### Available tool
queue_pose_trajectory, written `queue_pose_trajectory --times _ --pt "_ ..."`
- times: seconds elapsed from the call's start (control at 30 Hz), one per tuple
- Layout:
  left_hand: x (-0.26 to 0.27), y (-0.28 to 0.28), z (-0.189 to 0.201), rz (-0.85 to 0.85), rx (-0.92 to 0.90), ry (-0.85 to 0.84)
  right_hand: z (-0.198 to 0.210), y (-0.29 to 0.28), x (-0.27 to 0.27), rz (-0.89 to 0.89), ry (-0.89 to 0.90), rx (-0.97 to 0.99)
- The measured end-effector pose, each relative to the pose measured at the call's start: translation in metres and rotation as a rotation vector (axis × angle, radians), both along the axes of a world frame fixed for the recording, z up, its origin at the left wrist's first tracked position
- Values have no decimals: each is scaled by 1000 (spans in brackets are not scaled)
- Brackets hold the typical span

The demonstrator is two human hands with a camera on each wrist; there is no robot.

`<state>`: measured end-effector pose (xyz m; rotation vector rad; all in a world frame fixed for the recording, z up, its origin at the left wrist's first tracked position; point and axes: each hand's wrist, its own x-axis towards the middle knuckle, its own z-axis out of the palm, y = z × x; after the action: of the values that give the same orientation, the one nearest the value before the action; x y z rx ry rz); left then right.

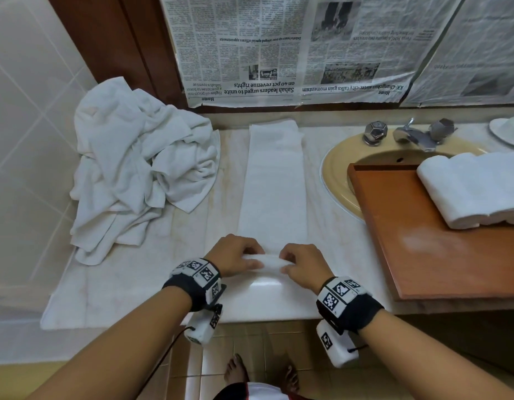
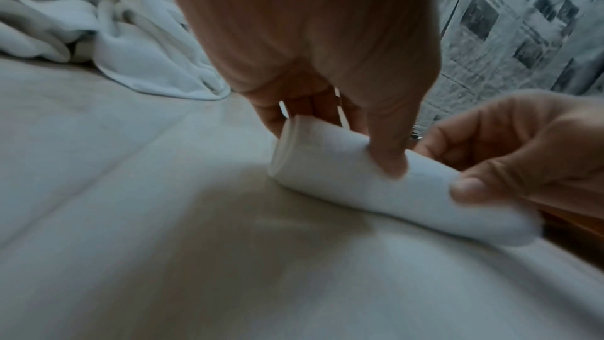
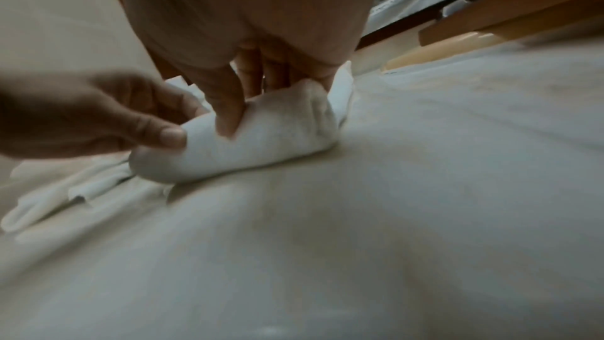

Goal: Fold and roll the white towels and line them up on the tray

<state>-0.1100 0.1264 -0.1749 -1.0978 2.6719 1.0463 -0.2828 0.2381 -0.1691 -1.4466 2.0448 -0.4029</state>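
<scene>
A long folded white towel point(image 1: 274, 180) lies as a strip on the marble counter, running away from me. Its near end is wound into a small roll point(image 1: 271, 262) point(image 2: 343, 185) point(image 3: 261, 149). My left hand point(image 1: 235, 255) point(image 2: 333, 138) grips the roll's left half, thumb on top and fingers behind it. My right hand point(image 1: 300, 265) point(image 3: 278, 100) grips the right half the same way. A wooden tray point(image 1: 408, 220) sits over the sink at right and carries several rolled white towels point(image 1: 475, 189) side by side.
A heap of unfolded white towels point(image 1: 134, 168) fills the counter's back left. The yellow sink point(image 1: 335, 180) and chrome faucet point(image 1: 414, 134) lie under and behind the tray. Newspaper point(image 1: 278, 53) covers the wall behind. The counter's front edge point(image 1: 250, 316) is close to my wrists.
</scene>
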Motion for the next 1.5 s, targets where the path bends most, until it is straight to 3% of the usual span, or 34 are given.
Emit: queue_pose_trajectory --times 0.13,0.27,0.4,0.73,0.93,1.07,1.17,1.23,1.3,1.4,1.5 --pt "-10 0 -4 44 22 14 -3 -7 1 -90 -34 57" --pt "-17 10 -13 103 -258 93 -12 -8 10 -3 279 -77" --pt "-12 29 -23 -59 -538 263 -15 1 27 110 408 -232" --pt "-10 28 -23 -179 -583 140 -25 5 17 235 530 -257" --pt "-10 12 -7 -68 -290 78 -18 0 -5 242 247 -139" --pt "-7 7 2 -9 -53 22 -5 0 -14 3 -145 -19" --pt "-17 6 -4 97 18 61 -6 -9 -15 -131 -212 36" --pt "-23 7 -11 163 -55 81 -10 -16 -12 -190 -139 32" --pt "-25 7 -15 192 -193 109 -11 -20 -7 -198 92 -29" --pt "-25 10 -12 83 -438 206 -8 -17 2 -73 341 -171" --pt "-24 16 -13 -39 -546 237 -14 -9 9 77 472 -294"
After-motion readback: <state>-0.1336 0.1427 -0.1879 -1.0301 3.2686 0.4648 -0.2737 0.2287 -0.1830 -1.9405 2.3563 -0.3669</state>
